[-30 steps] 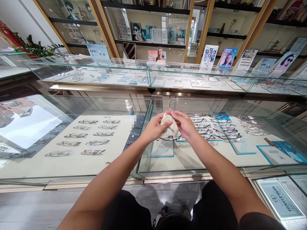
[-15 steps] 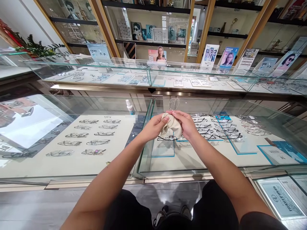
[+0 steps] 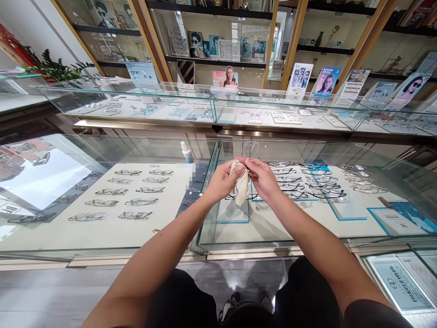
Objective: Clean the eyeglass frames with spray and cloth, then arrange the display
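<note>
A beige cleaning cloth (image 3: 242, 187) hangs folded from my left hand (image 3: 221, 180), whose thumb and fingers are closed on it. My right hand (image 3: 263, 178) is pinched against the cloth's right side and on thin wire-framed eyeglasses. One round lens of the eyeglasses (image 3: 251, 149) sticks up beyond my fingertips; the rest is hidden by the hands and cloth. Both hands meet above the glass display case (image 3: 232, 232). A white spray bottle (image 3: 186, 153) stands to the left, beyond my left hand.
Rows of eyeglass frames (image 3: 141, 201) lie in the left case, and dark frames (image 3: 324, 186) in the right one. Farther back runs another glass counter (image 3: 146, 92) with upright advertising cards (image 3: 299, 81). A framed certificate (image 3: 399, 282) is at the lower right.
The cloth, spread wider between both hands before, now hangs narrower and lower from my left hand. The visible lens has shifted slightly right. My right fingers have drawn in.
</note>
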Action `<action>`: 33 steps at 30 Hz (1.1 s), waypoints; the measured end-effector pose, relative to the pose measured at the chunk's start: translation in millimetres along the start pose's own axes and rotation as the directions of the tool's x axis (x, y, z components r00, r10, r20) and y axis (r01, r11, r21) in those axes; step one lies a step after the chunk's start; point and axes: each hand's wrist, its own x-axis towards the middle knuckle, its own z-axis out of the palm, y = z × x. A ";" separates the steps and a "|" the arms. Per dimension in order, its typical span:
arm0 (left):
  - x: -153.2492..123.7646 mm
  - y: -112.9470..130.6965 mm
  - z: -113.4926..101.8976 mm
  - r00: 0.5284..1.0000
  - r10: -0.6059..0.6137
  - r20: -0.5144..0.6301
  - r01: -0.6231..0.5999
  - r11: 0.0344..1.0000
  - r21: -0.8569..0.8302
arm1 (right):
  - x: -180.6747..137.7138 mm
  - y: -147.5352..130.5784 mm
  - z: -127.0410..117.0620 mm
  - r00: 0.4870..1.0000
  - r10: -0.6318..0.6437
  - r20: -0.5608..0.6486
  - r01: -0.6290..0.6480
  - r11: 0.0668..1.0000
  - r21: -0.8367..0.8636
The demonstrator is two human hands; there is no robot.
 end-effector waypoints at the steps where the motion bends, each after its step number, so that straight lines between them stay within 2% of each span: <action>1: -0.1 -0.4 0.6 0.999 0.016 -0.037 -0.015 1.000 0.016 | -0.8 0.4 1.0 1.000 -0.002 0.010 0.002 1.000 0.007; 3: -0.2 -0.5 1.3 0.994 0.041 -0.099 -0.036 0.998 0.053 | -1.5 0.6 2.1 1.000 -0.005 0.020 0.005 1.000 0.021; 5: 0.2 0.1 1.0 0.993 0.044 -0.107 -0.037 0.997 0.062 | -1.2 -0.3 2.0 1.000 -0.004 0.014 0.004 1.000 0.018; 8: 1.6 1.5 -1.6 0.999 0.025 -0.034 -0.024 0.999 0.035 | 0.5 -3.5 0.0 1.000 0.018 -0.001 -0.018 1.000 -0.005; 13: 3.0 5.2 -7.0 0.985 -0.036 0.171 0.043 0.998 -0.038 | 3.8 -7.4 -4.2 0.999 0.033 -0.028 -0.033 0.999 0.012; 22: 1.1 16.4 -8.9 0.954 -0.147 0.262 0.172 0.982 -0.075 | 5.7 -4.8 -7.6 0.997 0.049 -0.067 -0.049 0.999 0.011; 24: 0.9 15.6 -7.6 0.961 -0.142 0.238 0.164 0.983 -0.078 | 5.1 -4.6 -6.9 0.997 0.050 -0.058 -0.050 0.999 0.011; 28: -0.3 11.9 -1.5 0.989 -0.103 0.103 0.108 0.993 -0.040 | 3.0 -3.2 -4.3 0.998 0.047 -0.035 -0.047 0.999 0.012; 33: -2.9 5.8 5.8 0.997 -0.075 -0.031 0.074 0.997 -0.035 | -1.9 -0.6 1.4 0.999 0.016 -0.030 -0.016 1.000 0.010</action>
